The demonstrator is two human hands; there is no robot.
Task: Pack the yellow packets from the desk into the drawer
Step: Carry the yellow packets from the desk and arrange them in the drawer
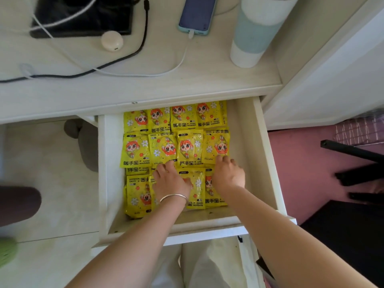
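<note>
Several yellow hand-warmer packets (135,150) with a red-haired cartoon figure lie flat in rows inside the pulled-out white drawer (264,154). My left hand (171,181), with a silver bangle on the wrist, lies on the packets of the near row, its fingers reaching the middle row. My right hand (227,173) rests on the packets at the right, its fingertips on a packet of the middle row. Both hands lie palm down, fingers slightly bent; no packet is lifted. A strip of bare drawer floor shows along the right and front.
On the desk top (145,94) above the drawer lie a charging phone (196,13), a tablet (83,17), a round white case (112,40), black and white cables, and a tall white-and-blue tumbler (255,32). A black chair frame (353,154) stands at the right.
</note>
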